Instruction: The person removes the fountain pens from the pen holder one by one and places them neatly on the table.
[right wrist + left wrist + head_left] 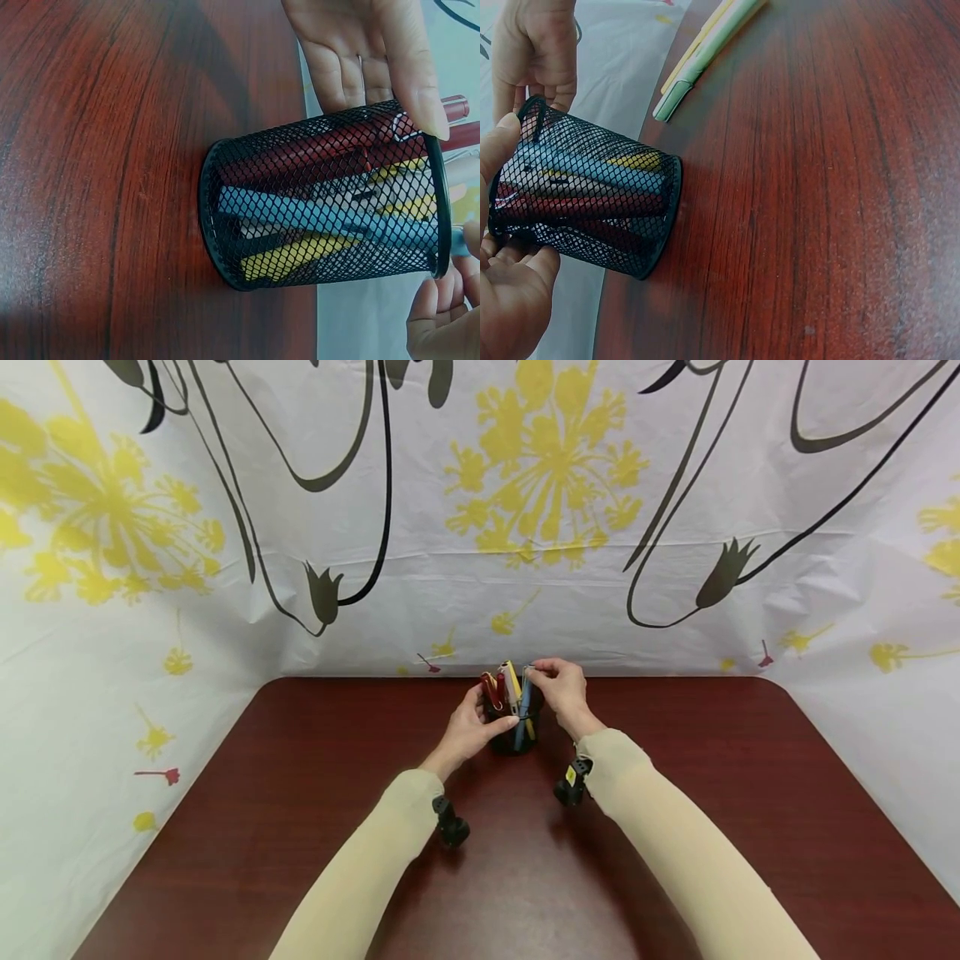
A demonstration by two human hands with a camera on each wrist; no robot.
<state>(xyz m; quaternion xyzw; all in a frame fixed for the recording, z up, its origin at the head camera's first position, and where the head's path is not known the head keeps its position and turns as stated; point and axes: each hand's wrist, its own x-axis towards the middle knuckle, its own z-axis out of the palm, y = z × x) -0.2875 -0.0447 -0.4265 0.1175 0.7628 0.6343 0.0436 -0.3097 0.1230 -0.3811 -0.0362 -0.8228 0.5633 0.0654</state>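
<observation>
A black mesh pen holder (507,743) stands upright at the back of the table, packed with pens. My left hand (471,727) grips it near the rim, thumb in front and fingers around the far side. Through the mesh (337,202) show dark red, blue, yellow and whitish pens. My right hand (564,689) is at the right side of the rim, its fingertips pinching the upper end of a blue pen (524,697). That pen's lower part is inside the holder. Two red pens (493,689) and a yellow pen (512,677) stick up beside it.
A pale green pen (705,56) and a yellow pen (694,46) lie on the dark red wood table (480,877), seen in the left wrist view. A white patterned sheet (420,527) hangs right behind the table's back edge.
</observation>
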